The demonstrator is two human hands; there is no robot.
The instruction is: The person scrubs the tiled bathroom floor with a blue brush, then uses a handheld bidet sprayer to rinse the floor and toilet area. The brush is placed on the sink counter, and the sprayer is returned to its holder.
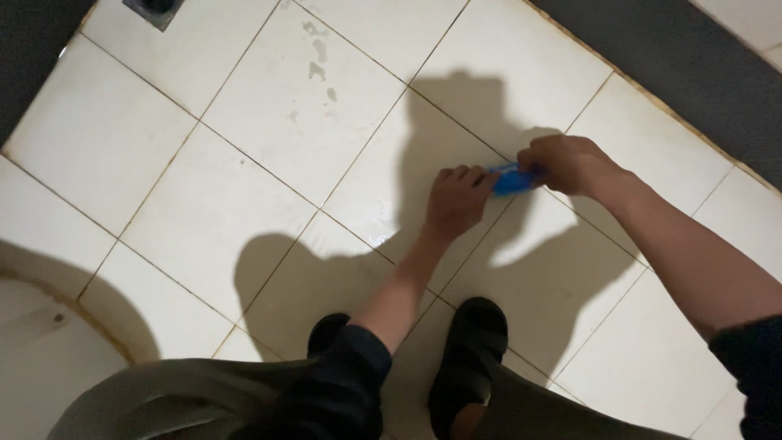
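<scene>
a small bright blue plastic object point(511, 179) was low over the white tiled floor point(244, 187), near a grout line, held between the person's two hands. what kind of object it was, i could not tell, because the fingers covered most of it. the right hand point(566, 163) was closed around its right end, with the fingers curled tight over it. the left hand point(458, 198) met it from the other side, and its fingertips pinched the left end of the blue piece. both arms reached forward and down from dark sleeves.

under the hands, their shadow fell dark across the pale tiles, and a wet shine was on the tile just beside the left wrist. nearer to the person, two black sandals point(471, 358) stood on the floor, one beside each other, below the left forearm. some faint grey stains point(319, 61) marked a tile farther away. a square metal floor drain point(155, 10) sat at the far left corner. a dark grey border strip point(676, 57) ran along the right side, and a curved beige ceramic edge point(41, 342) showed at the lower left.
</scene>
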